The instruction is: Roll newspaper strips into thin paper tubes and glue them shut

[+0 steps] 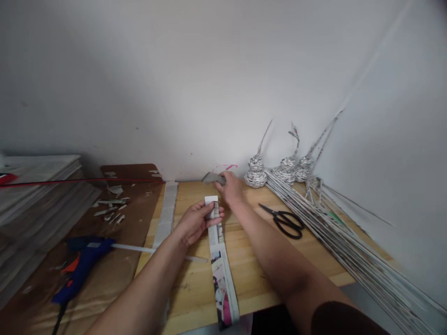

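Observation:
My left hand (197,221) pinches the top of a long folded newspaper strip (221,279), thumb on its face. The strip hangs down over the front edge of the wooden table. Just beyond it, my right hand (230,187) is closed on a short grey flat piece (212,178), blurred, whose kind I cannot make out. Black-handled scissors (288,222) lie to the right of my right forearm, blades partly apart. Left of my left hand, another long pale paper strip (165,214) lies on the table, partly hidden by my forearm.
A blue glue gun (84,265) with a long glue stick lies at left on brown cardboard (118,260). Paper scraps (111,209) and stacked newspapers (38,209) are near it. Woven paper gourds (255,172) and a bundle of paper rods (321,228) lie at right. A wall stands behind.

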Demonstrator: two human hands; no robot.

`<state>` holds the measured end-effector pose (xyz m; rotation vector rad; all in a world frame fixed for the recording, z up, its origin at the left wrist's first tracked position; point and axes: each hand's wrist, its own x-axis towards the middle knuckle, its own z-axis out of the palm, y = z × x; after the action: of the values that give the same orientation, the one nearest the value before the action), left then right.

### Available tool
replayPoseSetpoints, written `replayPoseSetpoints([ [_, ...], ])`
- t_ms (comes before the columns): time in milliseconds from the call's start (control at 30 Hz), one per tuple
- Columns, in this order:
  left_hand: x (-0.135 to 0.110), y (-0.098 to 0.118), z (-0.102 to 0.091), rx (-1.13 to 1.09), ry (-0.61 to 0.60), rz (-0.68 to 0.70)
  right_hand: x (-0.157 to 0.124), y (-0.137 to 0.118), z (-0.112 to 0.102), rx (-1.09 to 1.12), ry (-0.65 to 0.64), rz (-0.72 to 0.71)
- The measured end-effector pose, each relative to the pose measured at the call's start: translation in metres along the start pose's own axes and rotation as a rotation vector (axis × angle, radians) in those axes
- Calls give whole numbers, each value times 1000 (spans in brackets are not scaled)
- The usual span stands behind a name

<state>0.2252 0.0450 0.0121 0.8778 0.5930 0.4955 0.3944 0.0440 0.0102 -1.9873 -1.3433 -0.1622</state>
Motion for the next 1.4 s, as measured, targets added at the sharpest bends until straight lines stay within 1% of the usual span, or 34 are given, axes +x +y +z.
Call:
replayPoseSetpoints([
  [67,-1,-1,0,1,-1,1,2,1,-2,28,114,-59],
  [100,-1,-1,0,1,-2,2,2,2,-1,33,133,-82],
  [133,-1,-1,0,2,0,4,2,3,1,26,126,-88],
  [167,-1,-1,1,3,3,5,1,5,3,4,87,-75],
  [267,0,-2,0,14,21,3,-4,8,10,-96,-124,10],
  [333,1,-3,-1,29,26,-1,-7,8,13,-130,-174,35],
  [500,2,-4,-1,63,16,-14,-8,1,10,-187,-142,82],
  [700,-4,-2,5,88,20,-19,-7,3,14,-70,-153,220],
  [800,-5,-2,6,107,0,-23,-8,5,16,-42,-145,223],
  [1000,-4,-2,6,126,-7,1,-11,3,13,0,-189,122],
  [1167,-3,-3,4,144,-16,6,-8,2,12,-32,-280,178],
  [1233,-2,-5,3,152,-16,2,-7,3,15,-35,-275,194],
  [1333,-2,-7,3,152,1,1,-8,5,18,-2,-200,186],
  [1400,-3,-7,5,142,8,2,-10,6,19,60,-154,172],
])
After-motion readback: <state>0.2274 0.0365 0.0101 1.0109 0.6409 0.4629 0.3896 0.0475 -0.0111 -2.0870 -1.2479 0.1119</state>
